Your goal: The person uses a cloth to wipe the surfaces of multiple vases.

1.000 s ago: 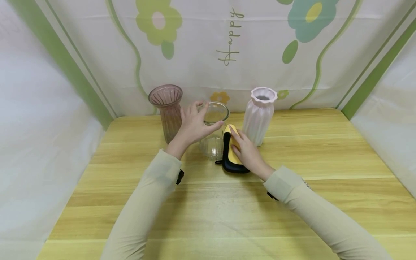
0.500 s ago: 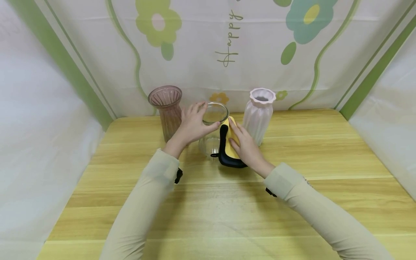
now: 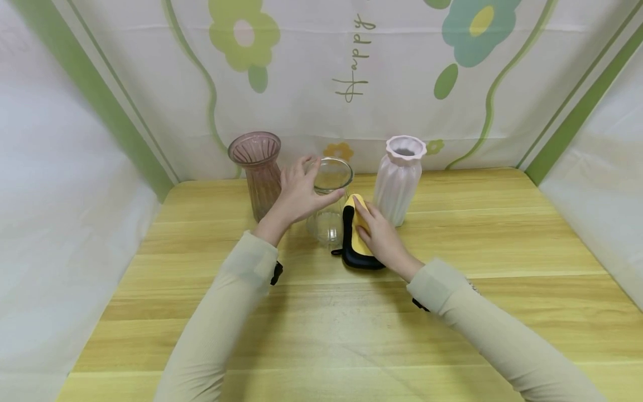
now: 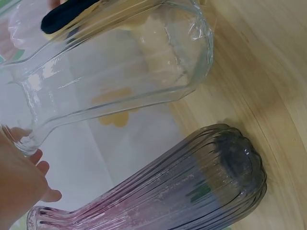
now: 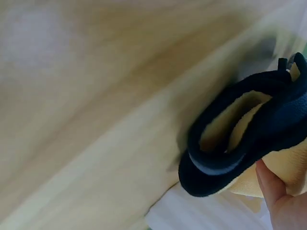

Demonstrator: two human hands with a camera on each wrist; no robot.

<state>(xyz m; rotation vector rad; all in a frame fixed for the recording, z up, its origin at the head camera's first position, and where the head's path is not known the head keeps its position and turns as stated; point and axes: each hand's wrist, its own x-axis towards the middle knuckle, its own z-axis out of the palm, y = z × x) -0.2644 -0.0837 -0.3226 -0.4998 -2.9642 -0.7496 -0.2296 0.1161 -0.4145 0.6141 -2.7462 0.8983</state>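
A clear glass vase stands upright at the back middle of the table. My left hand holds its neck at the rim, thumb on the near side and fingers on the far left. In the left wrist view, the fingertips curl by the rim of the clear vase. My right hand grips a folded yellow cloth with thick black edging and a small black loop, against the vase's right side. The right wrist view shows the cloth bunched, its edging folded over, with one finger pressed on the yellow part.
A ribbed purple glass vase stands just left of the clear one. To the right is a pale pink fluted vase. Behind them hangs a white flowered curtain. All stand on a wooden table.
My right hand slid the cloth up along the clear vase's side, then back down to about where it was. The left hand keeps its place at the rim.
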